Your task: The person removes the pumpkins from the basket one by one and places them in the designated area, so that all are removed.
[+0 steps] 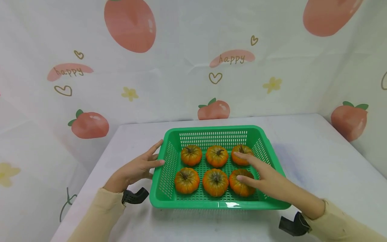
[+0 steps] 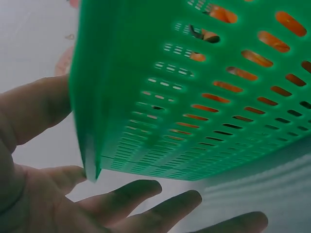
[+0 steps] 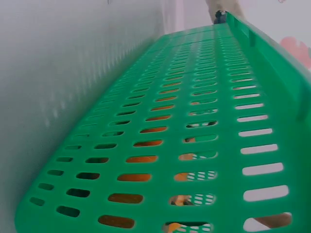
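Note:
A green plastic basket (image 1: 208, 204) with slotted walls stands mid-table in the head view. Inside, small orange pumpkins lie in two rows, among them a back right pumpkin (image 1: 240, 160) and a front right pumpkin (image 1: 240, 191). My left hand (image 1: 136, 170) is at the basket's left side, fingers spread. The left wrist view shows its thumb (image 2: 36, 104) against the rim and the other fingers loosely extended beside the wall. Over the right rim reaches my right hand (image 1: 267, 176), fingers extended above the right pumpkins; contact cannot be told. The right wrist view mostly shows the basket wall (image 3: 228, 121).
The basket rests on a white-covered table (image 1: 314, 151). Behind it and at both sides hangs a white cloth (image 1: 175, 74) printed with peaches, hearts and flowers. Each wrist bears a black camera mount, the left mount (image 1: 136, 196) and the right mount (image 1: 294, 224).

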A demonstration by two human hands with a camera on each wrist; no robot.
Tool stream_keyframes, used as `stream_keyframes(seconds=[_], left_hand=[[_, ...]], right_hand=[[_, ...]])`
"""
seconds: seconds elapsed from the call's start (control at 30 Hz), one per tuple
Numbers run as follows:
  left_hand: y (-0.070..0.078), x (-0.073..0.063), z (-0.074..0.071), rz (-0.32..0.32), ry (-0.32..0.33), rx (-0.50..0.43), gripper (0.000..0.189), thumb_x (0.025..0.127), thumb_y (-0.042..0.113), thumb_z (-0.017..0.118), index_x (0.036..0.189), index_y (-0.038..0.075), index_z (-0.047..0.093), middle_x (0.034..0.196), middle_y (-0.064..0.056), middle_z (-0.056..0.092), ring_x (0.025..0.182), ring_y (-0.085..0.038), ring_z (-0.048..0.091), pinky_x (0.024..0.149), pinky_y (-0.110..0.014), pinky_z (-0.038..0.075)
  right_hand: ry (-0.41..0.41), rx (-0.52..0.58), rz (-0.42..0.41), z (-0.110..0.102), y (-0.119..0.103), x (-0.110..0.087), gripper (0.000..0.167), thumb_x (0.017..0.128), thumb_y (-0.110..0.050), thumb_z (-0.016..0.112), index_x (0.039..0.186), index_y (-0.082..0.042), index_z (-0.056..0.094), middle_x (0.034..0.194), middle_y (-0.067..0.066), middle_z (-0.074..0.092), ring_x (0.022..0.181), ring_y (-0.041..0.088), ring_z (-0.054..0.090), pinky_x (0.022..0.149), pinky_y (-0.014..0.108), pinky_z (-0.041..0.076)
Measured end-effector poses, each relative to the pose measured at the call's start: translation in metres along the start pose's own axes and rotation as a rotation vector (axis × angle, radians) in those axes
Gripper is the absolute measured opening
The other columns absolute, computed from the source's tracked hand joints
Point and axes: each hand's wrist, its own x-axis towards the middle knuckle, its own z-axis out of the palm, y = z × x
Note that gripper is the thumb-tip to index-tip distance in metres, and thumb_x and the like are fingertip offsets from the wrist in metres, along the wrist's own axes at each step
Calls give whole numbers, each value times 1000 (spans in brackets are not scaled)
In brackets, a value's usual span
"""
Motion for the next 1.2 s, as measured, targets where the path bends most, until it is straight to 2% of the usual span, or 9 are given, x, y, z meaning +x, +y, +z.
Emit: stream_keyframes(seconds=[0.1, 0.23, 0.4, 0.77, 1.2], left_hand=[[-3, 2, 0, 6, -17, -51, 92, 97, 18, 59, 154, 37, -11, 157, -27, 14, 128, -47, 46, 92, -71, 39], [-6, 4, -1, 15, -43, -126, 95, 96, 14, 59, 153, 41, -12, 156, -29, 16, 122, -42, 53, 91, -64, 45], [-8, 5, -3, 24, -73, -175, 95, 97, 11, 58, 152, 44, -12, 153, -31, 20, 115, -38, 59, 90, -58, 49], [-8, 6, -1, 20, -65, -176, 95, 97, 10, 58, 152, 44, -12, 153, -31, 22, 113, -36, 61, 91, -55, 50], [-8, 6, -3, 18, -79, -195, 95, 97, 9, 58, 151, 46, -11, 152, -31, 22, 111, -34, 62, 89, -54, 51]], right_hand=[[-39, 6, 21, 1, 0, 1, 63, 94, -40, 62, 147, -15, 41, 150, 9, 42, 138, 39, 36, 103, 64, 35], [-98, 15, 50, 4, 1, 3, 64, 93, -41, 63, 147, -15, 41, 150, 10, 41, 138, 39, 36, 103, 63, 35], [-175, 33, 102, 3, 0, 5, 67, 91, -43, 64, 147, -13, 41, 150, 14, 41, 137, 41, 36, 103, 62, 35], [-236, -5, 108, 6, 6, 11, 66, 88, -33, 71, 142, -5, 46, 140, 16, 51, 125, 37, 50, 98, 54, 45], [-293, -83, 139, 14, 10, 16, 72, 76, -20, 82, 137, 0, 50, 135, 21, 53, 117, 37, 53, 93, 52, 48]])
